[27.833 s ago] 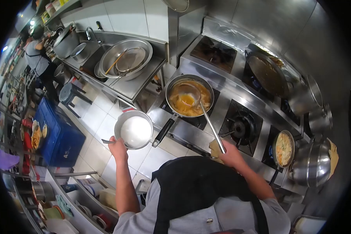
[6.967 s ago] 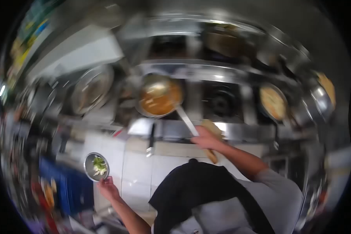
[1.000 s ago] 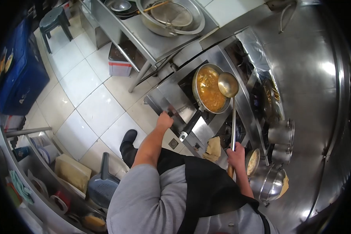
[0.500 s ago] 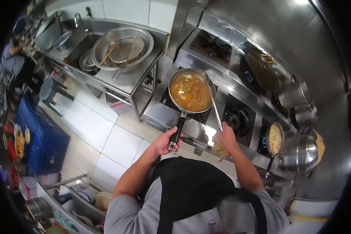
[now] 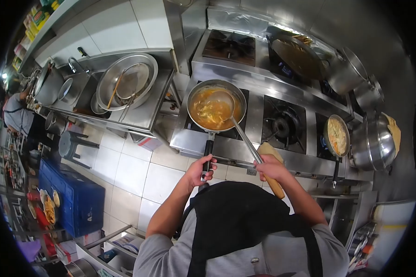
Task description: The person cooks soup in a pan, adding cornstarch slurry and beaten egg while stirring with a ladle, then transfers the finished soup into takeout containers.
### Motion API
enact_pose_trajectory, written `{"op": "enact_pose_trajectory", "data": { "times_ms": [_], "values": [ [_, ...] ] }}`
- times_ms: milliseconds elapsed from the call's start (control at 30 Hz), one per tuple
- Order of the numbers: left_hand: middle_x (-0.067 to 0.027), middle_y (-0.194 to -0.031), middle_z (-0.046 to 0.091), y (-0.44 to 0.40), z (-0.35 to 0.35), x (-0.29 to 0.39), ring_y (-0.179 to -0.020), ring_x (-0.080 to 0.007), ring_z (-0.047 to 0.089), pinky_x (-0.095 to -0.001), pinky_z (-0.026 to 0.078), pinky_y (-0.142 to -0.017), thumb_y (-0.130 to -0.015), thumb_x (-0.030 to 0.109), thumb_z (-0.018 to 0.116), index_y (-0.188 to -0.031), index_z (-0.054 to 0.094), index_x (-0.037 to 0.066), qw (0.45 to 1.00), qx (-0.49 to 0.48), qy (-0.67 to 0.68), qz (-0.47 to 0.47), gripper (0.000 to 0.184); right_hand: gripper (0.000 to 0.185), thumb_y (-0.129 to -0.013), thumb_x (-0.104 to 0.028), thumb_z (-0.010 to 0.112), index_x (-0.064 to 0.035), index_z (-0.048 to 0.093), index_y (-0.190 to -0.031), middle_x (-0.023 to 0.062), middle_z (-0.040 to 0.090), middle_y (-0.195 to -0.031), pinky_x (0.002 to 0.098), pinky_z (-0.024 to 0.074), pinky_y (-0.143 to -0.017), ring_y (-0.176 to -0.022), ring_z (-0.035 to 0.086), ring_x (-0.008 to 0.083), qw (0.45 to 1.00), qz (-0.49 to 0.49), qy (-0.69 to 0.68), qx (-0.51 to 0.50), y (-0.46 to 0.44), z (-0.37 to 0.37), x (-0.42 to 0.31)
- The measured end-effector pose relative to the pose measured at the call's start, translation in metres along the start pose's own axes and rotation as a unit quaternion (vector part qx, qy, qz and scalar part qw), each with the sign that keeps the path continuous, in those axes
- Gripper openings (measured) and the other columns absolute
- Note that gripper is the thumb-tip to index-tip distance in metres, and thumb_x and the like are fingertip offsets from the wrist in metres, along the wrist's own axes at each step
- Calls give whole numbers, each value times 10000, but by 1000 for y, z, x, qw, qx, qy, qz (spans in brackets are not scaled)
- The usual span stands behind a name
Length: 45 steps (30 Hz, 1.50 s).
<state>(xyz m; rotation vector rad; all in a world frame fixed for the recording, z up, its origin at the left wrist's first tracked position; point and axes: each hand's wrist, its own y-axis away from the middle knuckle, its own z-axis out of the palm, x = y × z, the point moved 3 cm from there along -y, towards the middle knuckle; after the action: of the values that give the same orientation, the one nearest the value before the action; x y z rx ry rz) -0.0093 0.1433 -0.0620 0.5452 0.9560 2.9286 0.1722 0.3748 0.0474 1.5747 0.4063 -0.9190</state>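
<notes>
A frying pan [image 5: 190, 112] sits on the left front burner, holding an orange-brown broth [image 5: 205, 113] with pale yellow strands. My left hand [image 5: 201, 171] is closed around its black handle [image 5: 209, 147], fingers curled and thumb on top. In my right hand [image 5: 270, 168] is a long metal ladle [image 5: 246, 138] with a wooden grip, whose end sticks out below the fist. The ladle's bowl rests in the broth, toward the pan's right side. Just beyond my right hand lies a tan piece [image 5: 269, 150], perhaps a cloth, at the stove's front edge.
A bare burner [image 5: 283, 125] lies right of the pan. Farther right is a smaller pan [image 5: 337, 135] of chopped food beside steel pots [image 5: 374, 143]. A large wok [image 5: 298, 55] stands behind. Left are a steel basin [image 5: 150, 87], a stool [image 5: 74, 144], a blue crate [image 5: 74, 194] and another person [image 5: 19, 113].
The ladle's bowl has shifted from the pan's right rim into the broth, and its wooden grip now shows below my right hand. The view has turned, and my left hand keeps the handle.
</notes>
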Motion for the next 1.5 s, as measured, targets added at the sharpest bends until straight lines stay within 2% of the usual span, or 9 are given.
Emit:
{"op": "enact_pose_trajectory", "data": {
  "times_ms": [67,200,300,367,467,600,833,1200,1500],
  "values": [
    [-83,-813,621,0,0,-1,-441,-132,444,-276,344,-387,-1015,405,576,-1058,564,77,1000,1,2,4,330,137,-855,-77,609,-6,558,-961,24,527,-715,322,472,-465,-493,563,151,993,-17,115,32,16,2,-9],
    [-72,-835,615,1,1,0,-446,-118,424,-261,324,-380,-1033,403,547,-1053,581,72,1000,17,-2,6,333,143,-839,-85,612,-12,571,-955,32,537,-725,328,479,-475,-518,577,139,992,-36,109,45,36,-2,-6],
    [-72,-816,609,2,1,1,-434,-121,415,-266,321,-381,-1030,405,556,-1051,573,79,1000,16,-1,3,327,183,-819,-96,619,4,573,-965,111,603,-744,354,497,-492,-509,599,203,978,-46,179,93,37,-13,-2],
    [-75,-805,606,4,1,2,-425,-124,410,-271,322,-383,-1026,405,564,-1051,563,83,1000,14,-3,0,323,243,-799,-102,617,28,574,-999,214,649,-787,426,545,-589,-595,658,333,870,-201,408,191,31,-20,-16],
    [-70,-794,603,5,2,3,-422,-121,396,-272,314,-378,-1028,408,562,-1049,557,85,1000,14,-8,1,324,282,-792,-102,615,41,575,-1032,287,670,-849,516,552,-745,-782,685,448,899,-126,365,204,21,-21,-45],
    [-62,-773,599,12,4,7,-422,-104,386,-254,295,-374,-1037,417,541,-1057,562,80,999,39,-34,7,338,255,-816,-80,611,50,574,-1032,335,669,-873,571,520,-839,-898,670,495,819,-163,483,264,-41,-47,-33],
    [-57,-759,583,24,2,16,-423,-79,377,-230,271,-367,-1053,417,506,-1103,563,65,994,78,-81,-7,360,240,-838,-73,594,45,573,-1046,322,675,-888,562,531,-850,-921,674,489,806,-175,524,214,-80,-52,-51],
    [-52,-743,567,27,0,20,-409,-72,364,-222,249,-349,-1040,417,537,-1099,565,54,995,68,-77,-11,369,278,-825,-89,603,-10,584,-1091,236,699,-868,524,563,-790,-850,698,429,664,-225,708,89,-57,-86,-93],
    [-52,-738,563,27,0,19,-410,-68,359,-219,238,-348,-1039,415,541,-1085,572,58,996,59,-62,-5,361,257,-829,-80,616,-12,585,-1075,228,698,-846,522,568,-768,-838,702,417,624,-209,750,64,0,-111,-127]
  ]
}}
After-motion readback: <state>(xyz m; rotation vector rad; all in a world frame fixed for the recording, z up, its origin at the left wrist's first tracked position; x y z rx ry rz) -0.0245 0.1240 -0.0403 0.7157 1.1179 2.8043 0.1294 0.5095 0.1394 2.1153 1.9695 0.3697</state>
